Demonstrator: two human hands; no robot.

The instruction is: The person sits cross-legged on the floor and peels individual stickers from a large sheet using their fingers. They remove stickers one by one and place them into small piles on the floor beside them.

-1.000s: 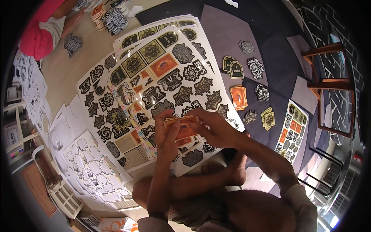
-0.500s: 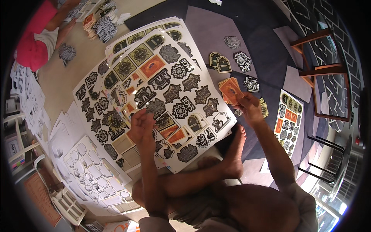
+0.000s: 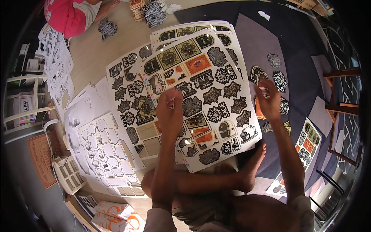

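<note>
A glossy white sheet of printed stickers lies on top of a stack in front of me, with black emblems, green-gold cards and orange cards on it. Over its left part hovers my left hand, fingers curled together; whatever they hold, if anything, is hidden. My right hand is off the sheet's right edge, thumb and fingers apart, above small piles of cut stickers. Beside its thumb lies a pile of orange stickers. Dark arch-shaped stickers show just beyond its fingertips, and a black-and-white sticker pile sits to their right.
A narrow sticker sheet rests on the dark mat at right, near a wooden frame. White cut-out backing sheets spread at left. At the far left, another person in a pink top sits near more sticker piles.
My right hand has left the orange stickers and moved toward the arch-shaped ones, its fingers spreading. My left hand has shifted up over the sheet. The view has swung left.
</note>
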